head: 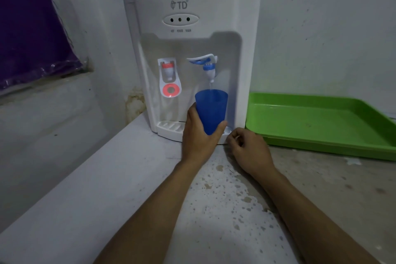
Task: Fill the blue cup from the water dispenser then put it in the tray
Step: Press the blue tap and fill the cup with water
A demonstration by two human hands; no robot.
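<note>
A white water dispenser [192,28] stands on a worn counter against the wall. My left hand [198,135] grips the blue cup [212,109] and holds it upright under the blue tap [209,68], whose lever is tilted up. A thin stream of water runs from the spout into the cup. My right hand [246,148] rests on the counter just right of the drip grate, fingers curled and holding nothing. The green tray [321,141] lies on the counter to the right of the dispenser, with nothing in it.
A red tap [169,77] sits left of the blue one. The drip grate [169,125] is at the dispenser's foot. A purple sheet [32,28] hangs on the left wall. The counter [214,210] surface is stained and pitted.
</note>
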